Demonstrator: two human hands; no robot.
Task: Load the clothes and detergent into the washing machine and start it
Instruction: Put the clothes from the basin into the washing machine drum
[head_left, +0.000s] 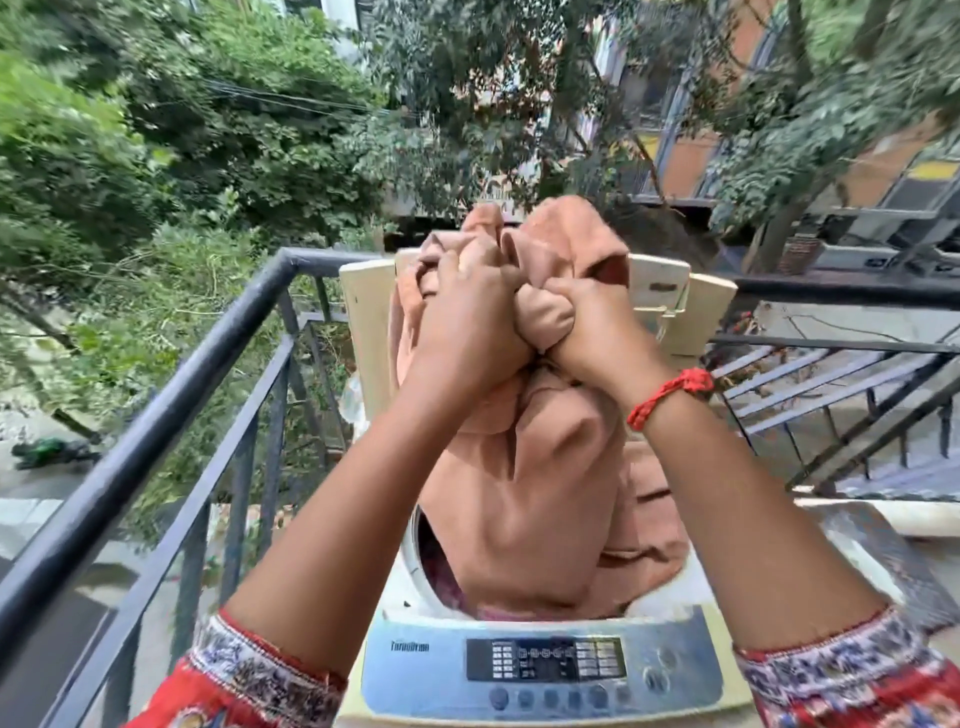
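Observation:
A top-loading washing machine (540, 670) stands in front of me with its cream lid (670, 306) raised upright. Both hands are lifted high over the open drum. My left hand (467, 322) and my right hand (582, 332) are side by side, each gripping the bunched top of a large peach-brown cloth (540, 493). The cloth hangs down from my fists, and its lower end reaches into the drum. Some pink fabric (441, 571) shows inside the drum at the left. A red thread band circles my right wrist. No detergent is in view.
A black metal railing (171, 405) runs along the left of the balcony and behind the machine. Metal stairs (841, 395) descend at the right. The control panel with buttons (545, 699) faces me. Trees and buildings fill the background.

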